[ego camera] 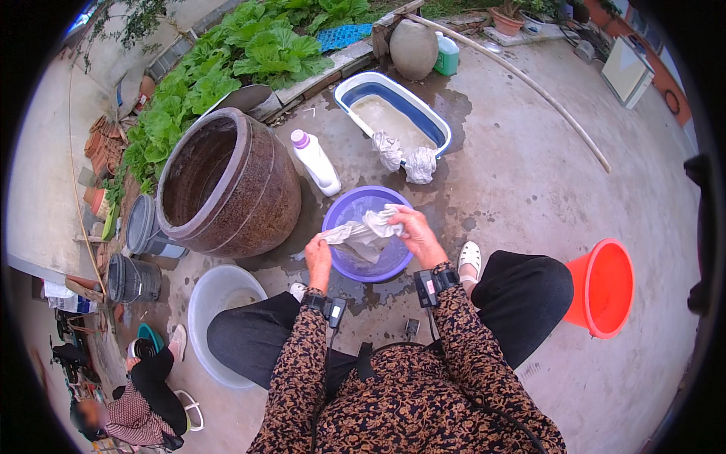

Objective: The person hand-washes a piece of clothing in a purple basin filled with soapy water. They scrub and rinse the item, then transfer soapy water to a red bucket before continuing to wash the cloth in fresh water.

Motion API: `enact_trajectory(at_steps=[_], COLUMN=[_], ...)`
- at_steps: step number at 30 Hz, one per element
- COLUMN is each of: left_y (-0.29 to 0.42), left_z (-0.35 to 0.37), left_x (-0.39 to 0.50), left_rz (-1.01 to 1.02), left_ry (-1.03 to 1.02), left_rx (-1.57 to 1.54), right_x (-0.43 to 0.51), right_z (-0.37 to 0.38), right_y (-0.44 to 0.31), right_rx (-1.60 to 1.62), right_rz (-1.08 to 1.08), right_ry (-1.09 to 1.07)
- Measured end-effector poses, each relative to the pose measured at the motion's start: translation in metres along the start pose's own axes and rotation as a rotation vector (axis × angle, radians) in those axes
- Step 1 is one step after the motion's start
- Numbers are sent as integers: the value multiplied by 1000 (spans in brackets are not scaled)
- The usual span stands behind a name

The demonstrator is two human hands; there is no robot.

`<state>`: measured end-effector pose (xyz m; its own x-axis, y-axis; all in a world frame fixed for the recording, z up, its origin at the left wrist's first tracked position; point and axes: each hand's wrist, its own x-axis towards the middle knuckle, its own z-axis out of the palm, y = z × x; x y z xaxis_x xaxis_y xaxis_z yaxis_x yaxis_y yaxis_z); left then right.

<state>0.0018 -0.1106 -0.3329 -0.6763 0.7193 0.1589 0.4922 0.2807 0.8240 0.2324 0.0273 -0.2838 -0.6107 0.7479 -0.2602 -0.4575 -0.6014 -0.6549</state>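
Note:
Stretched between my hands is a wet, pale cloth [360, 235], its middle sagging over a purple basin [368, 277]. My left hand [319, 258] pinches one end at the basin's left rim. At the right rim, my right hand [417, 231] grips the bunched other end. Cloudy water [354, 210] shows inside the basin. Beyond it stands a white and blue rectangular tub [388, 108] with murky water, and two crumpled grey cloths [421, 164] hang over its near edge. A white bottle with a purple cap [317, 162] stands left of the basin.
A large brown earthenware jar [261, 187] stands at left, with a whitish tub [198, 318] beside my left knee. An orange-red bucket [573, 292] is beyond my right knee. A wooden pole [527, 79] slants across the concrete. Another person [142, 403] sits at lower left.

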Motion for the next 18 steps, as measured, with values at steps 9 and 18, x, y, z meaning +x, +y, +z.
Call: enact_trajectory(at_steps=[9,18], left_y=[-33,-14], left_z=[-48,-44], left_x=[15,24], left_rz=[-604,-654], left_ry=[147,74], left_rx=[-528,-783], right_x=[-6,1], right_z=[-62,-56], right_y=[-7,-6], right_rx=[-106,-109], right_rz=[-191,-193], right_ry=[534,456])
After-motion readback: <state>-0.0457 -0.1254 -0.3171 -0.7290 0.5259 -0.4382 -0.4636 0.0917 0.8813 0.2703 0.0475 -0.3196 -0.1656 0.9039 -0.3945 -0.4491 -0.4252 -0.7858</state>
